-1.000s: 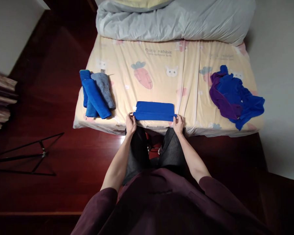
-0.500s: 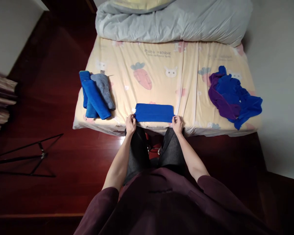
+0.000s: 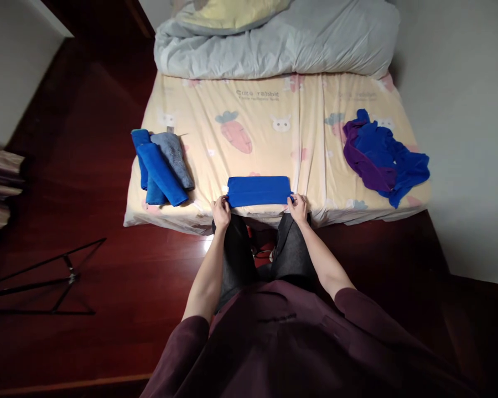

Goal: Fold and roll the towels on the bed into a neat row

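A blue towel (image 3: 258, 191), folded into a flat rectangle with a small white tag at its left end, lies at the near edge of the bed. My left hand (image 3: 221, 211) pinches its left near corner. At the opposite end, my right hand (image 3: 297, 209) has its fingers closed on the right near corner. To the left lie several rolled towels, among them a blue rolled towel (image 3: 162, 172) on top and a grey one (image 3: 173, 157) beside it. On the right is a crumpled heap of blue cloth (image 3: 375, 146) with a purple cloth (image 3: 367, 166).
The bed (image 3: 257, 157) has a yellow sheet printed with carrots and rabbits. A grey quilt (image 3: 274, 50) is bunched across its far end. Black tripod legs (image 3: 70, 278) stand on the dark red floor at left. A wall (image 3: 460, 138) borders the right side.
The camera view has shifted slightly. Both hands stay at the towel's near corners, and the right hand has moved slightly inward. The towel still lies folded.
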Demonstrator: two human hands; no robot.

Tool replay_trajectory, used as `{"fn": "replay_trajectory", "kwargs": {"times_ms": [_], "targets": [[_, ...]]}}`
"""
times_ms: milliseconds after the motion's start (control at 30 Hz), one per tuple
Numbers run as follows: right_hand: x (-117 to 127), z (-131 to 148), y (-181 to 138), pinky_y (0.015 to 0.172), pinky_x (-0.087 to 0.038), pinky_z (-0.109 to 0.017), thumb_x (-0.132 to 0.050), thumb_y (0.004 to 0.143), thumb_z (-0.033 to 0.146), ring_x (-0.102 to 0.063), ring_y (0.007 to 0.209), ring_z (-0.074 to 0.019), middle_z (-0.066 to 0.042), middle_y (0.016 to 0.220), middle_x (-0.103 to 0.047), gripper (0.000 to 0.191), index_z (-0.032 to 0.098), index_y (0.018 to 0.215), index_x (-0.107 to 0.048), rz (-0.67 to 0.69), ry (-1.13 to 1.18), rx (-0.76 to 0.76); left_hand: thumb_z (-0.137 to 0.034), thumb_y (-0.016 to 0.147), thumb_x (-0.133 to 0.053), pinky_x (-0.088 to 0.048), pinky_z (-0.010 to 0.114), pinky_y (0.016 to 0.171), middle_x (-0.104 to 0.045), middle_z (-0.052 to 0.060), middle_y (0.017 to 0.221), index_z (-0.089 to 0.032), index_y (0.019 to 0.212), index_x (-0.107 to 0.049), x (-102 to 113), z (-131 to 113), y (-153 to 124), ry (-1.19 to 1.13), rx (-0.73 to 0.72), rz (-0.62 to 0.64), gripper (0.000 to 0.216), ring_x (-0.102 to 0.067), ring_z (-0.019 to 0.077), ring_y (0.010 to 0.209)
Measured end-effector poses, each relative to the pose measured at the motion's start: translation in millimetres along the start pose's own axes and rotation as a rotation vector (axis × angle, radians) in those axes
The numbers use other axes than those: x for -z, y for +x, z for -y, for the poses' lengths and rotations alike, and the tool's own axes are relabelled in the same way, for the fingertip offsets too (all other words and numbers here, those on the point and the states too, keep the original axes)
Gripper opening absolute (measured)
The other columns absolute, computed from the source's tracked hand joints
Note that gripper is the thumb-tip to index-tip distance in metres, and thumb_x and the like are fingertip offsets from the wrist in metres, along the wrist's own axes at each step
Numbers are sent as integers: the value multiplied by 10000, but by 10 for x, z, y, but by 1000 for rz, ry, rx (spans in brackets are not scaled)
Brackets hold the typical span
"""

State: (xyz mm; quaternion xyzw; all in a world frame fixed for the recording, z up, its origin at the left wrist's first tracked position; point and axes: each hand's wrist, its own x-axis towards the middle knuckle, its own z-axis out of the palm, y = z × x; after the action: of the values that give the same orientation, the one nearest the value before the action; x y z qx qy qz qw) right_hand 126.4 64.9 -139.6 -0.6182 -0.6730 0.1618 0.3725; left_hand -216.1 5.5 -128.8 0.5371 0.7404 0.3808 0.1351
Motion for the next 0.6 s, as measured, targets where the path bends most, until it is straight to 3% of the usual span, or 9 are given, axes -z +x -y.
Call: {"fn": "replay_trajectory", "kwargs": {"times_ms": [300,467,600], "targets": [[1,36,-6,1028,-511,-425,-537,1014,348,-623,1077,-268,-122,1049,-707,269,191,1068,-748,15,-72,60,-314,1046,-384,-463,492,1045,-702,162,1104,-214,1190,-649,-1,-47,31,-6,35,24,318,-602,321,1147],[17,101,-23,1077,-492,-437,-515,1025,330,-591,1165,-277,-155,1179,-667,322,172,1150,-766,14,-111,80,-257,1004,-471,-413,513,1124,-653,172,1314,-216,1196,-683,12,-84,-10,61,-6,-37,289,-560,331,1276],[34,167,-33,1120,-444,-483,-472,1043,269,-576,1234,-280,-136,1344,-657,382,221,1341,-705,68,-170,129,-160,985,-448,-385,522,1183,-642,111,1431,-258,1281,-690,36,-88,-34,18,-90,46,395,-512,294,1372]]}}
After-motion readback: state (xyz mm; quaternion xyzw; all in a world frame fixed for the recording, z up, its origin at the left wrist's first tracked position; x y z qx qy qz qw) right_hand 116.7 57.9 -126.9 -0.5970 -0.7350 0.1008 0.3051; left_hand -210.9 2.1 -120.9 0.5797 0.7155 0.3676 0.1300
